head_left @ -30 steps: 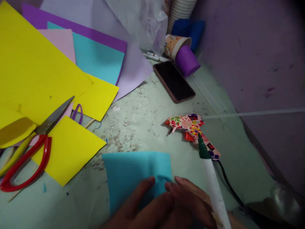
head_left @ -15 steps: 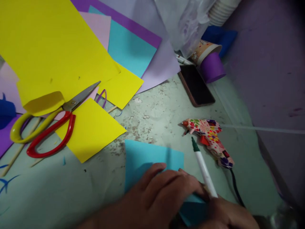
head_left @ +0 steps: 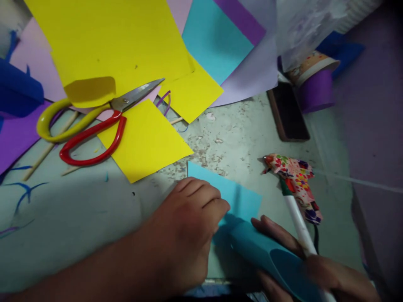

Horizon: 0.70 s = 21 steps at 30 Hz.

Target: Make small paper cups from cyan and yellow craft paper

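My left hand [head_left: 185,222] lies knuckles up on a light blue paper sheet [head_left: 234,197], its fingers curled over the paper. The sheet's near part curls up into a roll [head_left: 261,251]. My right hand [head_left: 315,268] wraps round that roll from the right and also holds a white marker with a green tip [head_left: 294,212], pointing away from me. A floral glue gun [head_left: 294,178] lies just beyond the marker tip, its black cord running toward me.
Scissors with red and yellow handles [head_left: 91,121] rest on yellow paper [head_left: 141,138] at left. Yellow, teal, purple and lilac sheets fill the back. A dark phone [head_left: 288,113] and a purple cup [head_left: 316,90] lie at the back right by the wall.
The view has swung right to left, so everything sits further right and up. The blue sheet's near edge has curled into a roll between my hands.
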Tool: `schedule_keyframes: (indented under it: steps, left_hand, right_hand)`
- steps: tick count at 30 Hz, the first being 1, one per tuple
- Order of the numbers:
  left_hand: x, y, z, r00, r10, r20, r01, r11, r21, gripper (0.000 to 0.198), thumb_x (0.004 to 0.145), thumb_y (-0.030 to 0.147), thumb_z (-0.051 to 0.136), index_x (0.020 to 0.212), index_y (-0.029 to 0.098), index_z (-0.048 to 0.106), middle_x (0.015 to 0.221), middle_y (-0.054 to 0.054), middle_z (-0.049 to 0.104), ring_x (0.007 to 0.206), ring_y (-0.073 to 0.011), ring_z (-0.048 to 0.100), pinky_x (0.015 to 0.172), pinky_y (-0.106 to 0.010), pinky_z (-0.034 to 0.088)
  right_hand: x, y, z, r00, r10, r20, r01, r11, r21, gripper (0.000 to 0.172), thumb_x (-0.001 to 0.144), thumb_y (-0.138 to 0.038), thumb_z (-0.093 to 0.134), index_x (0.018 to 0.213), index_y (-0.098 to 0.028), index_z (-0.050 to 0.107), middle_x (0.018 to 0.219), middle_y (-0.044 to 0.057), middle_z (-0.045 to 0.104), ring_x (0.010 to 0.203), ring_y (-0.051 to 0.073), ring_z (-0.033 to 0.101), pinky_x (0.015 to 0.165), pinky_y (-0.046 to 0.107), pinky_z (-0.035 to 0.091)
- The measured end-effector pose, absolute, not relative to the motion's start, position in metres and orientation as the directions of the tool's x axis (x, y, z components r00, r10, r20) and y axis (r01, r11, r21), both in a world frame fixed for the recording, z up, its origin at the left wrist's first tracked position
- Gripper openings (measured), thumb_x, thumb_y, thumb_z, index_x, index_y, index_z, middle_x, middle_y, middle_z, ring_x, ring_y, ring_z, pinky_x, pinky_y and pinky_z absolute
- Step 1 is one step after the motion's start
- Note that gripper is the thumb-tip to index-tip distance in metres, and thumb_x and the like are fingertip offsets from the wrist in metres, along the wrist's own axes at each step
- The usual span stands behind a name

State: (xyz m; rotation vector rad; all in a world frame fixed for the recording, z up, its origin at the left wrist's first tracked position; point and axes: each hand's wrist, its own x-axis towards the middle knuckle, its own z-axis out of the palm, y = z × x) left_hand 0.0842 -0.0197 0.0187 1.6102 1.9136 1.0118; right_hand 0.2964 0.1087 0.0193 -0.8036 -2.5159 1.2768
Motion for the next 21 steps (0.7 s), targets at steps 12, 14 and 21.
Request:
schedule_keyframes:
  steps: [12,14,21]
  left_hand:
    - [0.089,-0.02,0.027,-0.226,0.873,0.432,0.67,-0.182,0.719,0.029,0.082,0.011,0.051,0.11,0.016,0.053,0.104,-0.005,0.064,0.099,-0.0171,0.056,0.089,-0.032,0.046]
    - [0.093,-0.018,0.033,-0.174,0.852,0.493,0.651,-0.276,0.707,0.034,0.081,0.01,0.053,0.114,0.015,0.051,0.11,-0.006,0.062,0.106,-0.0149,0.054,0.093,-0.028,0.045]
    - [0.122,-0.002,0.043,-0.026,0.81,0.585,0.753,-0.369,0.545,0.041,0.08,0.009,0.051,0.121,0.006,0.048,0.121,-0.016,0.054,0.116,-0.0212,0.048,0.1,-0.034,0.043]
  right_hand:
    - [0.265,0.098,0.024,-0.806,0.479,0.347,0.091,0.681,-0.727,0.035,0.073,-0.011,0.067,0.097,-0.025,0.044,0.101,0.006,0.069,0.093,0.025,0.07,0.073,0.032,0.061]
    - [0.264,0.1,0.024,-0.798,0.45,0.401,0.073,0.732,-0.677,0.032,0.075,-0.013,0.065,0.097,-0.024,0.045,0.093,0.005,0.069,0.081,0.022,0.071,0.065,0.029,0.06]
    - [0.266,0.102,0.024,-0.798,0.428,0.423,0.083,0.775,-0.627,0.024,0.079,-0.023,0.057,0.099,-0.026,0.045,0.079,-0.002,0.059,0.064,0.014,0.062,0.056,0.024,0.052]
